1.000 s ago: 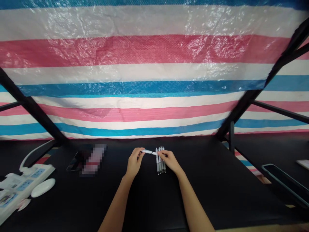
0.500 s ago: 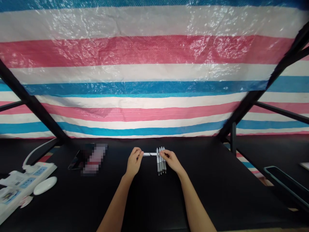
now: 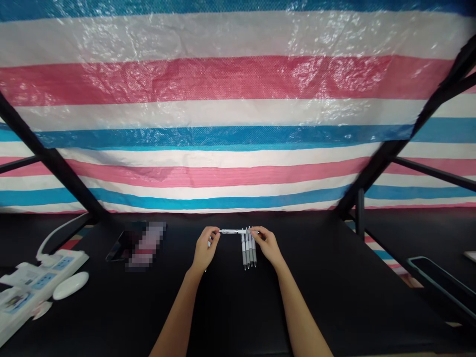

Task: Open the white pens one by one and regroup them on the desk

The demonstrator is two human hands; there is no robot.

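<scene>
A white pen [image 3: 232, 231] is held level between my two hands. My left hand [image 3: 204, 247] pinches its left end, and my right hand [image 3: 266, 244] pinches its right end. Under the held pen and beside my right hand, several white and grey pens [image 3: 248, 252] lie side by side on the black table [image 3: 238, 307], tips toward me. A small bit of something white shows behind my left fingers; it is too hidden to name.
On the left stand a white power strip [image 3: 44, 277], a white oval object [image 3: 70, 286] and a dark phone [image 3: 124, 244] near a blurred patch. A phone-like object [image 3: 442, 285] lies far right. Black frame bars rise on both sides before a striped sheet [image 3: 223, 176].
The held pen has moved slightly up, away from me, and more of its clear and silver detail shows. Both hands keep their pinch in nearly the same place.
</scene>
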